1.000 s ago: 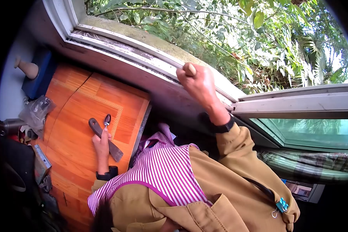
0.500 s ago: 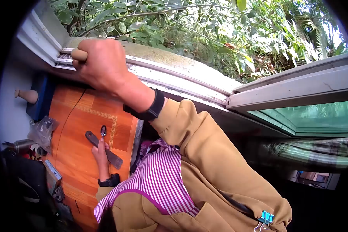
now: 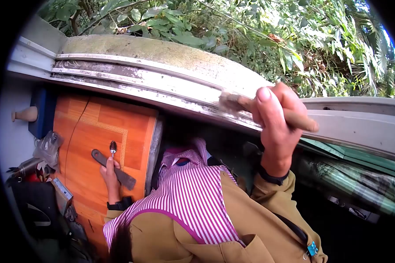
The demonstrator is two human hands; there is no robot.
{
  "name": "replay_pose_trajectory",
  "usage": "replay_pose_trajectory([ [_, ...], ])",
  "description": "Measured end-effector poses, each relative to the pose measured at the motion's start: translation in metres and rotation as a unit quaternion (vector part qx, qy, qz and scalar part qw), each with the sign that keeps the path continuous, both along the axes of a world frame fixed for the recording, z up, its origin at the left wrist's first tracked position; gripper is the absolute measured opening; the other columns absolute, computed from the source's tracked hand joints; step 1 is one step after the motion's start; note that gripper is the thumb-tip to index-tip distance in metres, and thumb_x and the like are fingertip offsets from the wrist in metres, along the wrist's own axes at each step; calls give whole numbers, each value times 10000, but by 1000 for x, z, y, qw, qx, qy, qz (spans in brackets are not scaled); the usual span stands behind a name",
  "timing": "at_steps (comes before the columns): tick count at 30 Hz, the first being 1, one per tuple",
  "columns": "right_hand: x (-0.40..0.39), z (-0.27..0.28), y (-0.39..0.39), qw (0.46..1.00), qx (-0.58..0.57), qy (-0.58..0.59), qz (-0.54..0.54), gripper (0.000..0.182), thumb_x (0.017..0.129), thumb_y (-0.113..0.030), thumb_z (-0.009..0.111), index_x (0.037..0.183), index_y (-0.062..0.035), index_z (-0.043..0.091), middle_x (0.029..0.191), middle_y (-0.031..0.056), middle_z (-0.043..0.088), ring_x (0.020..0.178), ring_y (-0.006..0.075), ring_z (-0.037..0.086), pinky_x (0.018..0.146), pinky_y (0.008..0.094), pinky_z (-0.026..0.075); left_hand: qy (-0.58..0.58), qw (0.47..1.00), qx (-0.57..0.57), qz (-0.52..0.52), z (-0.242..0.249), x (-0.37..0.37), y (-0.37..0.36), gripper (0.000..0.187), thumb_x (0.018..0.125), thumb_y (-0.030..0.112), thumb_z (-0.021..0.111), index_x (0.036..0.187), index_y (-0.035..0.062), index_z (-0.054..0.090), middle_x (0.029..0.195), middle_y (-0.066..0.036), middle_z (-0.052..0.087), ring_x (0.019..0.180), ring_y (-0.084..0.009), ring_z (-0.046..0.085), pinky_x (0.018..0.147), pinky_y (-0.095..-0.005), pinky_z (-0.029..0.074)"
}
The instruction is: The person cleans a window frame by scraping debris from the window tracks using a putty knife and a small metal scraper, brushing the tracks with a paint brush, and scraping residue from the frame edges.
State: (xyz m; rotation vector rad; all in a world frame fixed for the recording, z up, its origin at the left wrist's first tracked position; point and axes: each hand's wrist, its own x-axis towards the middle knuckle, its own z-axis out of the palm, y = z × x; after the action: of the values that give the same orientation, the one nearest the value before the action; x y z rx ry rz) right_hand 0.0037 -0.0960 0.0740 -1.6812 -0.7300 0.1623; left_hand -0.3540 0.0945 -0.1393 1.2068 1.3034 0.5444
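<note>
Far left: pale wooden peg-like piece point(image 3: 25, 115) against the blue box point(image 3: 43, 115). Below it, nearer my side, the clear plastic bag point(image 3: 47, 148) sits beside the left edge of the table point(image 3: 85, 131).

Left hand point(image 3: 111, 176), over the table: fingers closed in a pinch, thumb along the slim handle of the metal spoon point(image 3: 113, 147). Its bowl projects beyond the thumb tip, toward the far side. The scraper point(image 3: 126, 179) crosses the same hand at a slant, dark handle out to the left, flat blade out to the right and nearer. Whether either tool touches the table, I cannot tell.

Far side, centre: window track point(image 3: 136, 78), white with dark grime.

Right hand point(image 3: 281, 120), at the right: fingers curled shut round the wooden handle of the brush point(image 3: 299, 119), thumb pressed on it. Bristles, motion-blurred, stick out left of the fingers over the right part of the track; the handle end protrudes to the right. Bristle contact not discernible.

Change against 0.5 s ago: right hand was at the track's left end, handle end toward the left, bristles out of sight; now well to the right, bristles visible. Left hand, spoon and scraper keep nearly the same arrangement.
</note>
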Motion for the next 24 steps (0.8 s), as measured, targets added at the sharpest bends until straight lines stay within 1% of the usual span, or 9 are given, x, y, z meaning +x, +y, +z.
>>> replay_pose_trajectory([
  [7,-1,-3,-46,997,-65,-10,-31,291,835,-40,622,597,-19,456,556,23,493,484,101,408,472,254,342,4,1000,-10,7,0,4,0,337,926,286,509,672,65,488,598,-7,456,520,-90,409,487,-233,313],
  [11,-4,5,-49,998,-56,-5,-40,293,828,-35,627,599,-9,447,552,21,467,488,109,391,472,260,329,12,1000,-6,10,0,2,0,339,926,284,507,664,71,484,586,-3,449,518,-91,409,489,-234,312],
  [13,-3,6,-47,987,-144,-52,-44,307,830,-38,627,590,-2,440,550,22,459,491,108,378,467,261,316,14,1000,-14,10,2,3,0,339,926,290,511,667,73,488,587,0,451,518,-88,407,491,-234,314],
  [15,0,2,-45,984,-164,-58,-28,318,831,-47,630,583,0,435,542,33,440,491,111,368,462,267,310,11,1000,-14,12,0,2,1,338,924,292,518,670,71,491,589,1,452,517,-87,407,492,-233,316],
  [17,4,-4,-42,964,-264,-13,9,318,828,-68,640,588,-4,442,524,36,411,479,111,362,449,277,303,8,1000,-14,12,-2,0,2,337,922,293,525,673,70,493,590,2,453,517,-85,406,493,-233,318],
  [18,2,-6,-31,959,-277,-53,20,317,815,-83,654,591,-14,441,499,52,373,454,139,351,438,297,309,4,1000,-11,6,-3,-1,2,339,917,289,535,670,60,499,602,1,464,528,-86,415,505,-236,326],
  [19,2,-17,-23,954,-286,-84,27,318,797,-101,667,583,-26,444,479,89,394,414,214,375,423,332,332,0,1000,-8,1,-4,-2,2,341,912,285,545,667,50,505,614,1,475,540,-88,423,516,-240,334],
  [21,-3,-33,1,941,-296,-162,31,283,801,-124,670,614,4,501,495,85,426,449,155,374,440,310,332,1,1000,-12,10,-1,1,1,340,911,284,548,667,49,509,614,2,480,545,-86,430,518,-238,338],
  [24,-19,-41,38,947,-261,-189,19,266,782,-135,681,611,-11,519,488,117,435,433,220,413,444,332,371,4,1000,-15,11,2,2,0,339,909,282,556,667,48,516,613,5,488,551,-83,441,519,-235,344],
])
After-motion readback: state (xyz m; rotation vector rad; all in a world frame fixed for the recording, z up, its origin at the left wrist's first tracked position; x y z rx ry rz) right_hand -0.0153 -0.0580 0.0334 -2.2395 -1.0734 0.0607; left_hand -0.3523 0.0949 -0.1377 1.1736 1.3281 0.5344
